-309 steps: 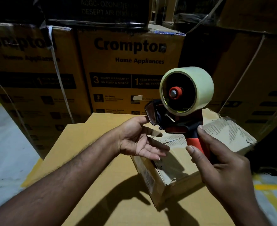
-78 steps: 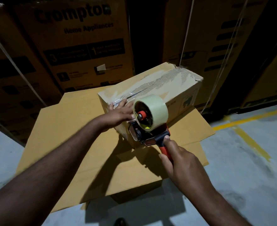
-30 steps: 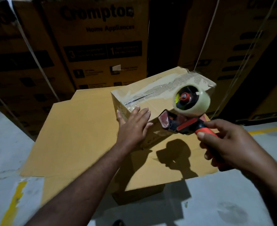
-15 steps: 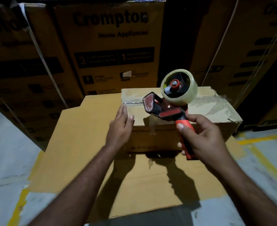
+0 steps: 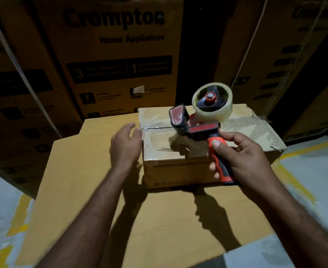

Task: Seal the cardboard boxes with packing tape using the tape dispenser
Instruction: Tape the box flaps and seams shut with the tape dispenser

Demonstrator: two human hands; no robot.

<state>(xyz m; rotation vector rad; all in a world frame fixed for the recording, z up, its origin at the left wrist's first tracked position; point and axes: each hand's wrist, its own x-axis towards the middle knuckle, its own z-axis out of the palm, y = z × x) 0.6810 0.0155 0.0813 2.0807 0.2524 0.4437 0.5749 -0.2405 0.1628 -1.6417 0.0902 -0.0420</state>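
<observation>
Back of scene: wall of tall brown cartons (image 5: 120, 55), the middle one printed "Crompton Home Appliances", a white strap (image 5: 24, 74) slanting across the left one. Below: grey floor (image 5: 314, 180) with yellow painted lines. On the floor: large flat cardboard sheet (image 5: 78, 200), plain brown, running from the near edge of view up to the cartons. On the far middle of that sheet: small cardboard box (image 5: 178, 171), long side toward the camera, faint dark print on the front face. Box top closed; shiny clear tape over the left part and along the centre seam; right part covered with torn printed paper, the right edge ragged. Right hand (image 5: 242, 157): fingers and thumb wrapped round the handle of the tape dispenser (image 5: 201, 130), held over the middle of the box top; contact with the box not determinable. Dispenser body black and red, handle red with black grip, flat reddish guard plate at its left end. Left hand (image 5: 124, 146): motion-blurred, fingers loosely extended, holding nothing, just beside the box's upper left corner; touching or not, not determinable. Tape roll (image 5: 223, 111): pale, translucent, mounted at the dispenser's top on a black hub with a red centre cap.
</observation>
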